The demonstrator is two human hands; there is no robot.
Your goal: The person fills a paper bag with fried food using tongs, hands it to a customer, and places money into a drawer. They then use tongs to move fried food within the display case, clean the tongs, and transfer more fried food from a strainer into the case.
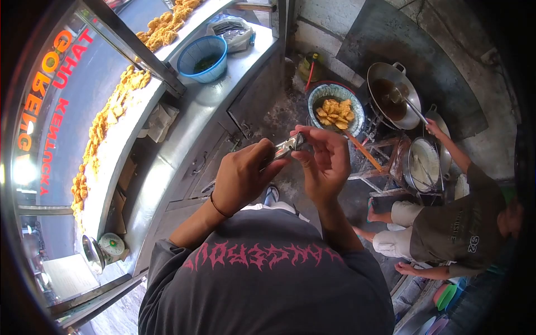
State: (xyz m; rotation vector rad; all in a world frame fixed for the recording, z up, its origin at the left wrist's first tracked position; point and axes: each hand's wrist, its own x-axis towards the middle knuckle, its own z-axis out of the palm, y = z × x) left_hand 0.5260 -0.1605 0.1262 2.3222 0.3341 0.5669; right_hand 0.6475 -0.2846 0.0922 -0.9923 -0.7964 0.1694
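Chest-high in front of me, a small silver metal tool (286, 147) with a dark end is held between both hands; I cannot tell its exact kind. My left hand (243, 172) is wrapped round its near end, thumb along its side. With thumb and fingertips, my right hand (324, 162) pinches the dark far end. Beyond my right hand, a basin (314, 113) holds golden fried pieces (335, 113), and a long wooden handle (364, 152) sticks out from it.
On the right a co-worker (446, 218) holds a ladle (410, 105) in a wok (375, 72) of dark oil. A pan of pale batter (422, 162) sits beside them. On the left, a metal counter (167, 142) carries a blue basket (195, 47), fried food (106, 120) and a scale (111, 244).
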